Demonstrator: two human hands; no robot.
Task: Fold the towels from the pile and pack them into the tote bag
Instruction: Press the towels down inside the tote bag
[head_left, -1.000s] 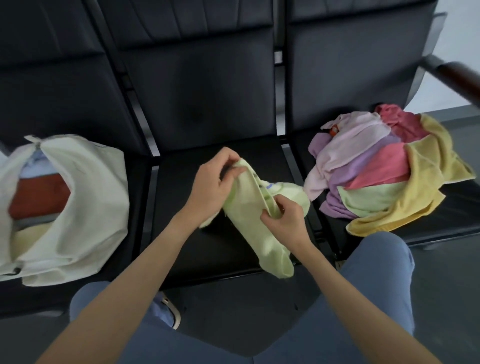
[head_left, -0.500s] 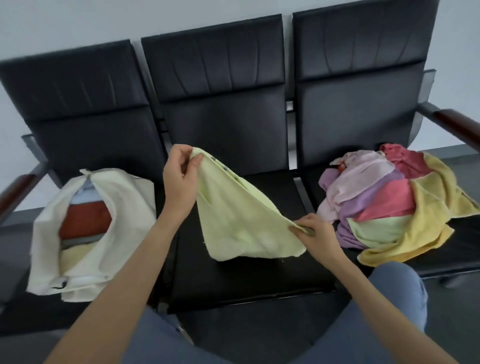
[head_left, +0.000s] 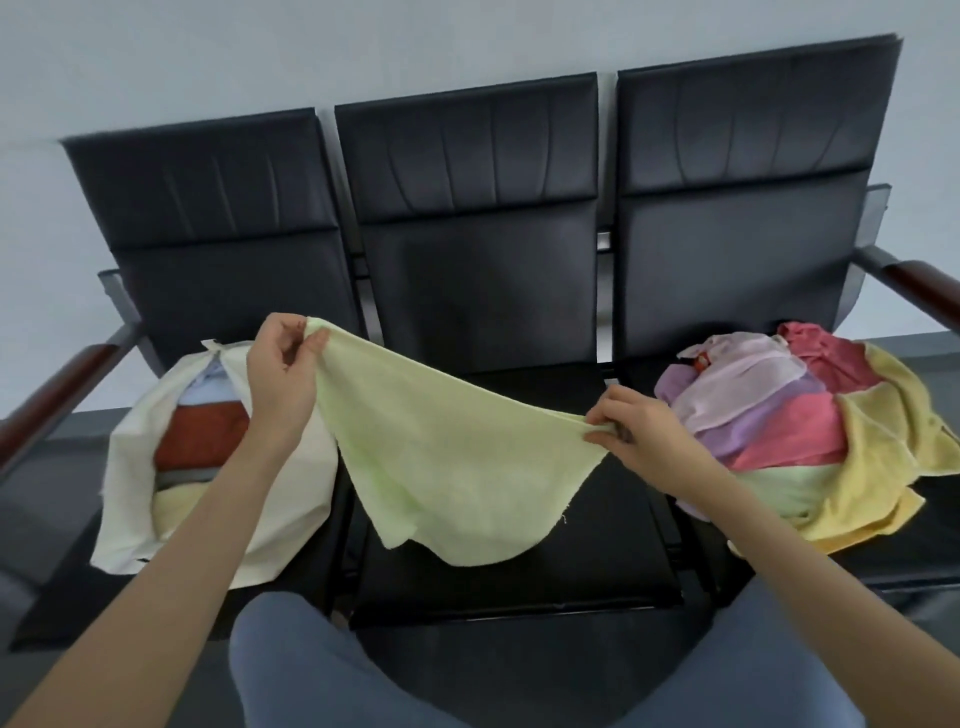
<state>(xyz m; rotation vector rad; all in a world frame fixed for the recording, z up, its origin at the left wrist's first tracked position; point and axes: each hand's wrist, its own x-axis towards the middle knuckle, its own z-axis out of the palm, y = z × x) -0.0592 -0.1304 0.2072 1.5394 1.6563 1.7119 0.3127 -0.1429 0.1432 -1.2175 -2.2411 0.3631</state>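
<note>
Head view — two hands (head_left: 280, 371) (head_left: 636, 428) pinch one green towel (head_left: 457, 462); one tote bag (head_left: 291, 499).

Matt, napped cloth of the pale green towel (head_left: 457, 467); plain woven cloth tote bag (head_left: 291, 499) beside it; smooth, faintly glossy leather-like black seats (head_left: 472, 291); polished wooden armrest (head_left: 919, 283).

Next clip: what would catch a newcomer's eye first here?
The pale green towel stretched between left hand and right hand above the middle seat. Then the bright pile on the right seat, and the cream tote bag on the left seat, already holding folded towels.
</note>
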